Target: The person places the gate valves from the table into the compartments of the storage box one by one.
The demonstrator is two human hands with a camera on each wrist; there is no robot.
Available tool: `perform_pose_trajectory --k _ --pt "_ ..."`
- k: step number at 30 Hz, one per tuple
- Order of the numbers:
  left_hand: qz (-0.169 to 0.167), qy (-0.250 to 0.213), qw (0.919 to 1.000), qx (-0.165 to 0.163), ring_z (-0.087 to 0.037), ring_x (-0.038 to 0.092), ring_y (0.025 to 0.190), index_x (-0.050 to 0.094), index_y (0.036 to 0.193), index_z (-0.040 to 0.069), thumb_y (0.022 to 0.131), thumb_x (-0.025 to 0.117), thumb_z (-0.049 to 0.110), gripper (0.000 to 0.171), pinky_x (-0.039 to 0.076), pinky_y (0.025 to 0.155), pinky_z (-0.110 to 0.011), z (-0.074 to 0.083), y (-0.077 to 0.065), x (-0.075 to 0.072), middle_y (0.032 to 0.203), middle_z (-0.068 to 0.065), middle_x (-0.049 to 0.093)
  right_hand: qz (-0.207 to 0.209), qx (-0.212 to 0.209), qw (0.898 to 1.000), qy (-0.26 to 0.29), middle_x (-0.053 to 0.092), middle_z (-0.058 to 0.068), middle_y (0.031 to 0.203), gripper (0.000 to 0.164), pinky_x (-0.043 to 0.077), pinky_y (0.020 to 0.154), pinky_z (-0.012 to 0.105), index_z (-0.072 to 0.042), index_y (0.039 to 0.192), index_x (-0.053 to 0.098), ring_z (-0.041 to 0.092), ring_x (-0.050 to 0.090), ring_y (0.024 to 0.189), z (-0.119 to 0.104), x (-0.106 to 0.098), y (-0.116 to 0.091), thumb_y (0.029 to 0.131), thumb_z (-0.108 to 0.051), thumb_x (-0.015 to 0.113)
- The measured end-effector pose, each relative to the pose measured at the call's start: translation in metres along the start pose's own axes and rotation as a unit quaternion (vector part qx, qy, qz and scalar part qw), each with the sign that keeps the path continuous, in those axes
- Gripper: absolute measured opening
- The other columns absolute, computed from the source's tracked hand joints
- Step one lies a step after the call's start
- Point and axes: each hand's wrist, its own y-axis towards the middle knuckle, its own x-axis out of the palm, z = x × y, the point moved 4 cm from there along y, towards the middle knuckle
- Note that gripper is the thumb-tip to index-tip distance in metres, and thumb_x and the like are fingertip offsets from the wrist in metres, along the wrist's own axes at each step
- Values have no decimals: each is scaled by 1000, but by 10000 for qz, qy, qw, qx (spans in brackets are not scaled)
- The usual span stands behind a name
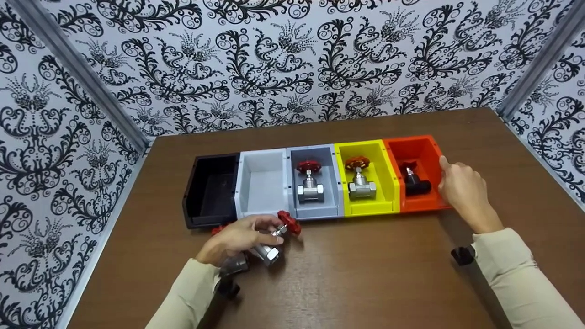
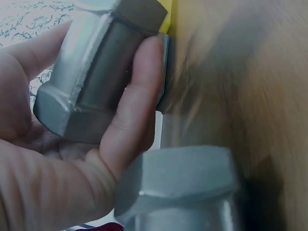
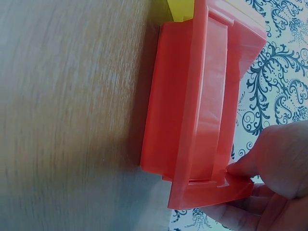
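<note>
My left hand (image 1: 242, 235) grips a metal gate valve (image 1: 266, 254) with a red handwheel, tilted above the table in front of the white bin (image 1: 263, 183). In the left wrist view, my fingers wrap its hex-ended body (image 2: 96, 72). A second valve (image 1: 236, 264) lies under that hand, mostly hidden; its hex end (image 2: 183, 178) shows close to the left wrist camera. My right hand (image 1: 465, 187) pinches the right side wall of the orange-red bin (image 3: 192, 120), thumb inside and fingers outside. Inside this bin sits a black-bodied valve (image 1: 416, 183) with a dark handwheel.
The bins stand joined in a row on the brown table (image 1: 347, 274). A red-wheeled valve (image 1: 311, 189) stands in the grey bin, an orange-wheeled one (image 1: 361, 187) in the yellow bin. A black bin (image 1: 215, 183) ends the row at left. Patterned walls enclose the table.
</note>
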Motion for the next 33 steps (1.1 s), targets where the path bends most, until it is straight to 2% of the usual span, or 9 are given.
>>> perform_pose_trajectory --k 3,7,11,14,22,26,30,33 --pt "26 68 9998 -198 -14 61 82 65 122 8 83 79 21 44 53 66 -28 -2 -2 0 104 -4 63 6 -4 10000 28 52 25 68 22 44 50 63 4 110 59 51 52 57 0 1 0 90 -1 51" --pt "-33 358 9992 -183 -14 62 90 66 124 12 85 78 26 44 51 74 -28 -3 -2 2 119 -7 66 11 13 10000 42 54 26 70 24 43 50 64 3 112 60 52 52 59 1 0 0 89 0 52" --pt "-232 102 9994 -241 -14 64 89 66 125 11 86 77 23 43 53 73 -27 -3 -2 5 120 -10 66 -6 106 9998 140 56 27 72 24 44 51 63 5 111 64 50 52 59 1 -1 0 92 -2 52" --pt "-226 -77 9994 -257 -14 63 87 65 125 10 85 78 23 44 54 70 -28 -1 -3 5 119 -10 64 6 165 9996 217 55 26 70 21 44 52 62 8 106 65 47 52 57 1 -2 1 94 -4 53" --pt "-45 -217 9998 -27 -13 64 79 63 127 9 86 78 26 47 56 66 -30 5 -4 1 111 -10 64 87 183 9995 238 57 29 73 20 43 52 64 6 104 66 52 53 60 3 -1 1 92 -4 53" --pt "108 -375 9992 53 -13 64 78 60 131 7 88 76 24 49 57 65 -31 6 -4 -3 110 -9 63 120 149 9995 268 56 27 70 17 42 49 61 5 98 66 49 52 56 3 -1 2 91 -3 53" --pt "401 -515 9978 64 -16 64 87 58 132 7 87 77 27 53 56 71 -32 6 -7 -9 111 -8 63 111 142 9994 296 54 23 67 12 42 49 60 4 84 63 45 51 54 3 -2 2 90 -2 54" --pt "580 -541 9968 111 -18 63 97 56 132 7 86 77 31 56 55 78 -35 7 -10 -12 116 -9 63 121 147 9993 312 53 23 65 17 43 51 61 5 78 60 44 51 53 3 -1 3 92 -4 54"
